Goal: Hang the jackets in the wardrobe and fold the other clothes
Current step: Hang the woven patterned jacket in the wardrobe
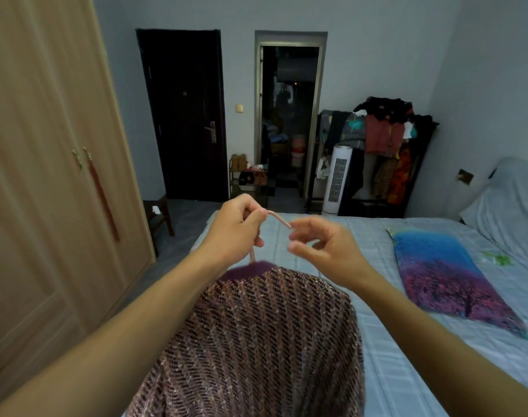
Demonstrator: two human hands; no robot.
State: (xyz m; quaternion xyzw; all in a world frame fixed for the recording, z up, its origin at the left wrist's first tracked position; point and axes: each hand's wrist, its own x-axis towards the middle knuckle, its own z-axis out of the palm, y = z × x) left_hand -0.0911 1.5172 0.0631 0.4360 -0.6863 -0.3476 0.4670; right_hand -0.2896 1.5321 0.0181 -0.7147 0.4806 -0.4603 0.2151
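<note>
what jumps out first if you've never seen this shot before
Front and centre, a brown patterned jacket hangs on a pink hanger whose hook the left hand holds, with the right hand loosely curled just beside the hook's tip. To the right, a vivid blue and purple pillow lies on the pale bed. The closed wooden wardrobe fills the left side.

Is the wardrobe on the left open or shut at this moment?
Shut. Both wardrobe doors lie flush, their handles meeting at the middle; no inside shows.
</note>
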